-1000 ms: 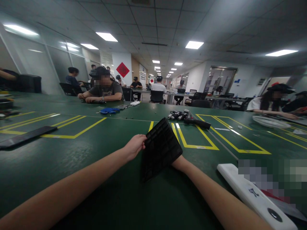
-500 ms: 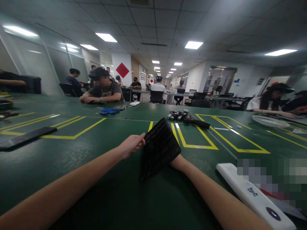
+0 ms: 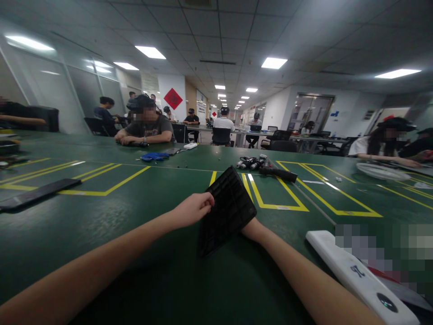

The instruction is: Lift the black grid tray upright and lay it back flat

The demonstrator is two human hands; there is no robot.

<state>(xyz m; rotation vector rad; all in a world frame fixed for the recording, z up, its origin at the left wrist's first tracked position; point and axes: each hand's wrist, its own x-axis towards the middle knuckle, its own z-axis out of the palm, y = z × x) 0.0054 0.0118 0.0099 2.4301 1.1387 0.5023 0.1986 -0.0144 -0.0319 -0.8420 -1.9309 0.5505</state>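
Note:
A black ribbed panel (image 3: pixel 226 210), like the back of a keyboard, stands tilted on its lower edge on the green table (image 3: pixel 135 212). My left hand (image 3: pixel 192 208) grips the panel's left edge with the fingers curled round it. Behind the panel's right edge is my right hand (image 3: pixel 252 230); only its wrist and heel show, and the fingers are hidden.
A white keyboard-like bar (image 3: pixel 358 275) lies at the near right. A black strip (image 3: pixel 37 193) lies at the left. A black tool (image 3: pixel 277 174) and small metal parts (image 3: pixel 250 162) sit beyond the panel. Other people sit at the far side and right of the table.
My left hand has slid a little right and down along the panel's left edge, and its fingers have curled tighter. The panel stays tilted in place.

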